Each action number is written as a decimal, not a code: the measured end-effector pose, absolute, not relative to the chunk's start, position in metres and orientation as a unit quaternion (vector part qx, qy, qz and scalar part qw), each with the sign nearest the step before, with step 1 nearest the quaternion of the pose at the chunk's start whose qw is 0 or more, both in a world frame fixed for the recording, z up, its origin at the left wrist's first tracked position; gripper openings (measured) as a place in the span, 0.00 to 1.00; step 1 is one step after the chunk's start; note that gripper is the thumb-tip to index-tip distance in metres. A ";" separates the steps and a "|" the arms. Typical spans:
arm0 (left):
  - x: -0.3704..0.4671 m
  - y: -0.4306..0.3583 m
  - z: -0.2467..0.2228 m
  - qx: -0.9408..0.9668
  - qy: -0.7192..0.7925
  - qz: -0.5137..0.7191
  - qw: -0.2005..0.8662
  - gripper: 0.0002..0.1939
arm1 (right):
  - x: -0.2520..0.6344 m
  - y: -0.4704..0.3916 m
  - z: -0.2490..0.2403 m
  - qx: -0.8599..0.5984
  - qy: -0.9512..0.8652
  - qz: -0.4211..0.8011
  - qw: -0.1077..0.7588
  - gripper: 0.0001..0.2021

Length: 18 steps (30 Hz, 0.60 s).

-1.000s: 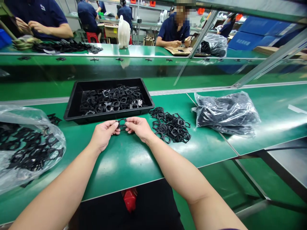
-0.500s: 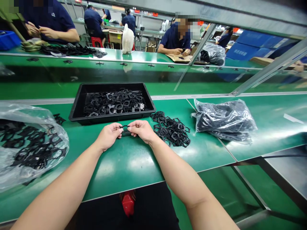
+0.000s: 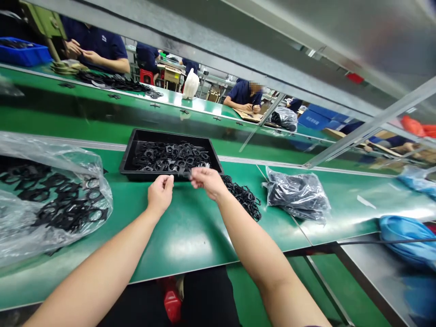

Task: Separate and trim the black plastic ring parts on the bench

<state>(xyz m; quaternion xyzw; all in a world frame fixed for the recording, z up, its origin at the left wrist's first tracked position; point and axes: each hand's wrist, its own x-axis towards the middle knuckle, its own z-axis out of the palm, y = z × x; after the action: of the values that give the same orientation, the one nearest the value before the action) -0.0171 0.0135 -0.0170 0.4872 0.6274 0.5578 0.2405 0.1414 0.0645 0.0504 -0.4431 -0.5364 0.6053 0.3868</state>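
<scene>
My left hand [image 3: 161, 194] is closed over the green bench, thumb pressed to the fingers; anything in its grip is hidden. Just to its right, my right hand [image 3: 208, 181] pinches a small black part [image 3: 187, 174], smeared by motion, in front of the tray's near wall. The black tray [image 3: 153, 176] holds many flat black ring-shaped parts [image 3: 173, 156]. A heap of black rings [image 3: 245, 200] lies beside my right wrist, partly hidden by it.
On the left lies an open clear plastic bag [image 3: 105, 200] of black parts. A sealed bag of black parts [image 3: 296, 193] sits to the right. Behind the tray, a metal frame post [image 3: 327, 145] slants upward. Co-workers [image 3: 245, 97] sit at the far bench.
My hands have moved apart; before, both held one black part between them. The right fingers have lifted toward the tray. The camera view has tilted and shifted.
</scene>
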 end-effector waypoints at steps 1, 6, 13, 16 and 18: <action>-0.018 0.013 -0.016 0.482 0.630 0.564 0.231 0.19 | 0.132 0.067 0.060 -0.426 -0.522 0.604 0.425 0.13; -0.020 0.011 -0.015 0.479 0.629 0.569 0.224 0.20 | 0.117 0.062 0.064 -0.534 -0.639 0.388 0.395 0.12; -0.019 0.012 -0.015 0.503 0.626 0.547 0.237 0.20 | 0.191 0.050 0.024 -0.659 -0.743 -0.041 0.113 0.15; -0.018 0.011 -0.017 0.511 0.630 0.535 0.237 0.21 | 0.209 0.046 0.009 -0.670 -0.735 -0.089 0.048 0.14; -0.019 0.011 -0.017 0.516 0.631 0.531 0.234 0.21 | 0.212 0.045 -0.001 -0.673 -0.732 -0.097 0.042 0.14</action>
<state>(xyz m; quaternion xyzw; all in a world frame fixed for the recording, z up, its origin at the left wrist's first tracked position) -0.0187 0.0107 -0.0174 0.5157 0.6307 0.5308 0.2336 0.2116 0.0447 -0.0007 -0.6732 -0.7318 -0.0971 0.0423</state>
